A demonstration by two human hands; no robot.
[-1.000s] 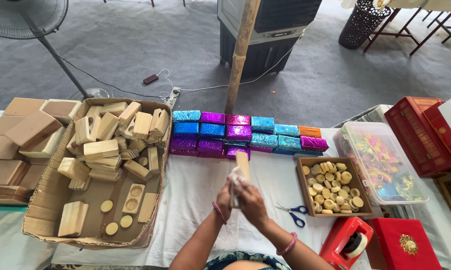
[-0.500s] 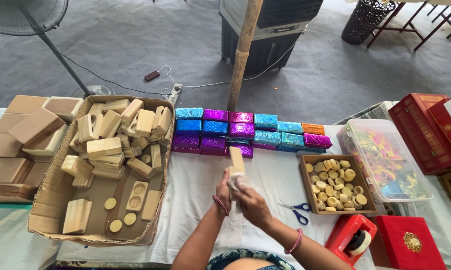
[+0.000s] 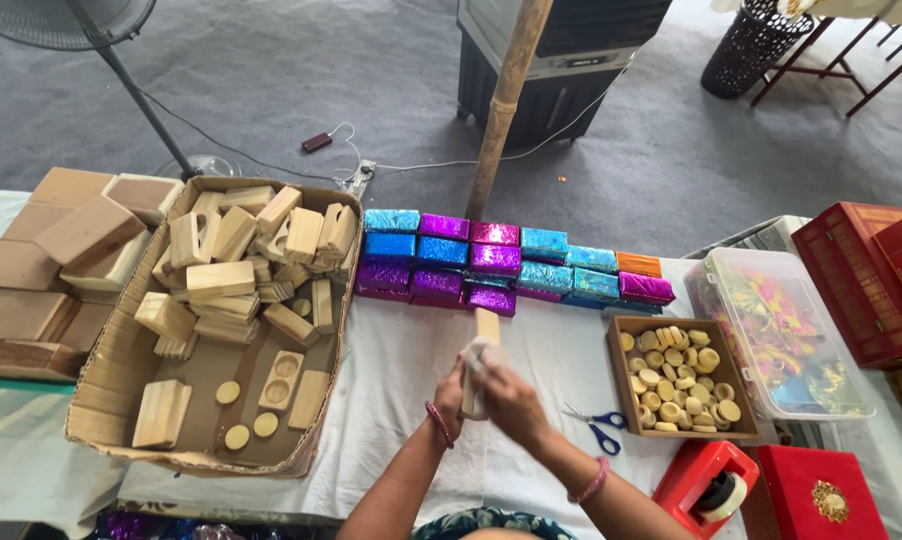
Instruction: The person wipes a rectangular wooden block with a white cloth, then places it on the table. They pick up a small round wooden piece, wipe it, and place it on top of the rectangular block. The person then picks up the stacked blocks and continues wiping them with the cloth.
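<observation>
Centrally, hands: both meet over the white cloth-covered table (image 3: 391, 400), just in front of the person.
Left hand (image 3: 451, 393): fingers curled shut around the lower part of a wooden block (image 3: 486, 328), which stands upright.
Right hand (image 3: 511, 400): fingers closed, pressing a pale cloth or paper (image 3: 476, 362) against the block's side.
Block position: its bare top pokes out above both hands, just short of the row of shiny wrapped blocks (image 3: 501, 262) in blue, purple and orange.
Left side: open cardboard box (image 3: 101, 395) heaped with plain wooden pieces.
Right side: small wooden tray of round wooden discs (image 3: 679, 385); blue-handled scissors (image 3: 596, 428) lie just beside it.
Near right: red tape dispenser (image 3: 706, 488).
</observation>
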